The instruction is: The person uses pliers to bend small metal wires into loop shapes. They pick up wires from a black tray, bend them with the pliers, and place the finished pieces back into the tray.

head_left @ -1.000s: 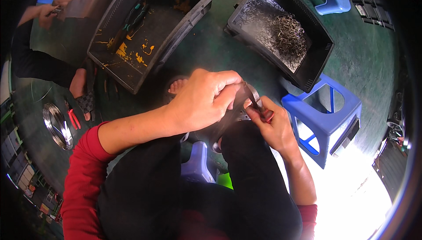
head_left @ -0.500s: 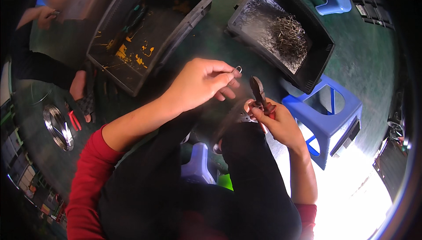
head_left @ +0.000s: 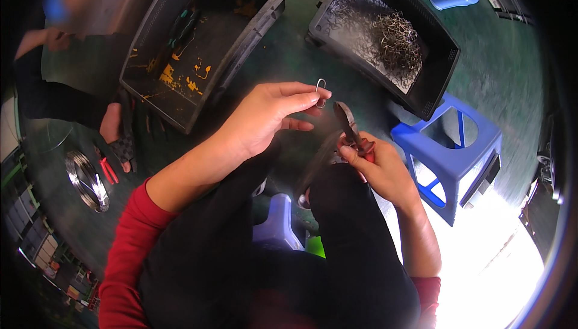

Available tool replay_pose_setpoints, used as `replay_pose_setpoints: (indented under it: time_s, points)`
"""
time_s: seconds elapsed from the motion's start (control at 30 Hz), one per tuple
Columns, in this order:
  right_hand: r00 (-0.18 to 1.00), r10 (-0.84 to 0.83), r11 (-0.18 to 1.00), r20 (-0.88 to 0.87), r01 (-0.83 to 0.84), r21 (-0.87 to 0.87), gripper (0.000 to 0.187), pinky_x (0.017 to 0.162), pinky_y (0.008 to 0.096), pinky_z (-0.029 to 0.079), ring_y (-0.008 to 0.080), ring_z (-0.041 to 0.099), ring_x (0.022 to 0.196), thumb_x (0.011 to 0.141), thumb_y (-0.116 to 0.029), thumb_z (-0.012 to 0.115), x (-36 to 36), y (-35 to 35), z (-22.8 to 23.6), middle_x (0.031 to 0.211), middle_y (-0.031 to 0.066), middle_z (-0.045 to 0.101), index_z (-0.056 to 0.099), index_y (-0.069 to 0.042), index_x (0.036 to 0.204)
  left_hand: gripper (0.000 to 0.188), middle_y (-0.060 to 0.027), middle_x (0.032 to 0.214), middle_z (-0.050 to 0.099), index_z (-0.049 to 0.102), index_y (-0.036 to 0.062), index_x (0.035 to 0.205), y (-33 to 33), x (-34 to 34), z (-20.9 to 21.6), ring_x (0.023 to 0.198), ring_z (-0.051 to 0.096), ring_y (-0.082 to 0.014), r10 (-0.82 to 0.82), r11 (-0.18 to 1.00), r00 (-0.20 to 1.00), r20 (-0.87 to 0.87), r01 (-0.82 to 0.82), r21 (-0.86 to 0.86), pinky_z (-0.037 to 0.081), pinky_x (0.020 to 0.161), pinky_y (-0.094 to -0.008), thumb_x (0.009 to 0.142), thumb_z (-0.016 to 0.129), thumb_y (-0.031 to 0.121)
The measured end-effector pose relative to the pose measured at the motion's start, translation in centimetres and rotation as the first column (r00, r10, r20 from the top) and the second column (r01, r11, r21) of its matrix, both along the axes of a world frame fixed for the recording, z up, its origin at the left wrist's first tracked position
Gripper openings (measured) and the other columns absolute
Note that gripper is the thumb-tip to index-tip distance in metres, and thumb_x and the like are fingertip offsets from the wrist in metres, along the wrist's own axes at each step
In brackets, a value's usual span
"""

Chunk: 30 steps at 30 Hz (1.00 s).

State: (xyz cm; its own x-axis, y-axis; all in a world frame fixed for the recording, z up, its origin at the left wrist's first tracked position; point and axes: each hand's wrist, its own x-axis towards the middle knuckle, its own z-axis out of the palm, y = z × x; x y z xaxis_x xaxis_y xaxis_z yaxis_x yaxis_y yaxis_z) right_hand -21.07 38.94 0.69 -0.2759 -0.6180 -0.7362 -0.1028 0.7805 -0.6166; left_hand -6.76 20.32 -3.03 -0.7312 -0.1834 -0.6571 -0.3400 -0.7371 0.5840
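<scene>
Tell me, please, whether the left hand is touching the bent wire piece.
Touching: the head view shows the left hand pinching the bent wire piece between thumb and fingers.

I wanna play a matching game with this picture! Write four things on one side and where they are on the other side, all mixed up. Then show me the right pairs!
Things:
1. Small bent wire
2. Heap of wire pieces
3. Dark-headed pliers
4. Silver wire coil

Places:
A. In the right hand
B. On the green floor, beside red-handled pliers
C. Inside a black crate
D. Pinched by the left hand

Right pairs: 1-D, 2-C, 3-A, 4-B
</scene>
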Motion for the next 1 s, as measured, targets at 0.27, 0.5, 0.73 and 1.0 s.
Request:
replay_pose_setpoints:
  time_s: [0.27, 0.5, 0.73, 1.0]
  points:
    - [0.959, 0.052, 0.991, -0.279, -0.084, -0.104, 0.026, 0.071, 0.0359, 0.048, 0.0271, 0.062, 0.072, 0.091, -0.023, 0.067, 0.9, 0.0, -0.2, 0.082, 0.014, 0.065, 0.062, -0.001, 0.103, 0.022, -0.0036, 0.098, 0.067, 0.07, 0.0015, 0.111, 0.3, 0.1, -0.6, 0.085, 0.064, -0.0123, -0.126, 0.914, 0.992, 0.003, 0.118, -0.388, 0.051, 0.071, -0.025, 0.093, 0.064, 0.014]
    - [0.779, 0.118, 0.988, -0.615, -0.157, -0.01, 0.028, 0.076, 0.0446, 0.049, 0.0372, 0.062, 0.092, 0.084, -0.018, 0.069, 1.6, -0.8, -0.7, 0.097, 0.0164, 0.064, 0.059, -0.002, 0.106, 0.016, -0.009, 0.09, 0.068, 0.071, -0.0017, 0.1, 1.6, -0.2, -0.4, 0.075, 0.065, -0.0137, -0.166, 0.342, 0.986, -0.015, 0.043, -0.939, 0.053, 0.062, -0.0246, 0.084, 0.067, -0.003]
    - [0.754, 0.117, 0.988, -0.647, -0.156, -0.002, 0.03, 0.081, 0.0455, 0.047, 0.0389, 0.06, 0.097, 0.083, -0.016, 0.069, 1.8, -0.7, -0.7, 0.102, 0.0174, 0.063, 0.059, -0.002, 0.107, 0.013, -0.0091, 0.087, 0.067, 0.072, 0.0021, 0.093, 1.7, -0.6, -0.1, 0.072, 0.065, -0.0224, -0.195, 0.008, 0.981, 0.002, 0.003, -1.0, 0.052, 0.06, -0.0304, 0.08, 0.07, 0.0]
    - [0.814, 0.064, 0.994, -0.577, -0.105, -0.038, 0.024, 0.074, 0.0415, 0.048, 0.0367, 0.063, 0.083, 0.086, -0.017, 0.069, 1.2, -0.5, -0.7, 0.087, 0.0182, 0.065, 0.059, -0.001, 0.101, 0.018, -0.0044, 0.082, 0.064, 0.067, 0.0026, 0.105, 0.9, -0.4, 0.3, 0.069, 0.06, -0.0129, -0.126, 0.305, 0.99, 0.069, 0.105, -0.947, 0.048, 0.06, -0.0267, 0.089, 0.067, 0.01]
